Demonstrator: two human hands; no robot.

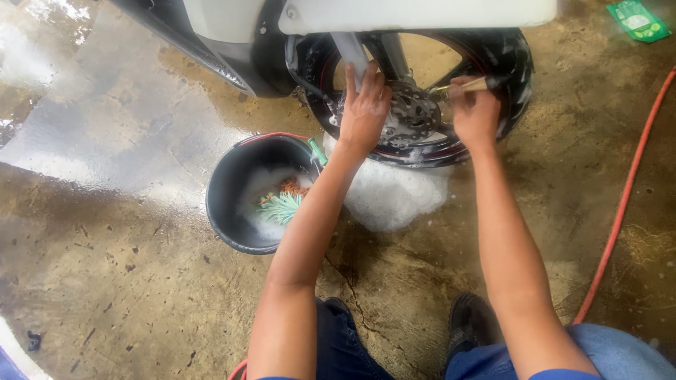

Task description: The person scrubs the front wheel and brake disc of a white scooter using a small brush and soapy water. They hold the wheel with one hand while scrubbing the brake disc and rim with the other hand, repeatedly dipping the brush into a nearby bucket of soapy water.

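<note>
Wheel wash, 2 hands. Left hand (364, 105): fingers spread against fork leg and brake disc (410, 112), apparently bracing. Right hand (475, 112): closed on brush (470, 86), bristles toward soapy front wheel (517, 67) at 12 o'clock. Suds bucket (229, 186) at 9 o'clock. Orange hose (623, 204) at 3 o'clock.

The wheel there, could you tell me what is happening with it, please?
A person crouches at a motorcycle's front wheel, which is covered in suds. The left hand rests on the fork and brake disc, while the right hand holds a small brush against the spokes. Foam has pooled on the wet concrete beneath the wheel. A black bucket of soapy water with brushes in it stands beside the left arm, and an orange hose runs along the right.
</note>
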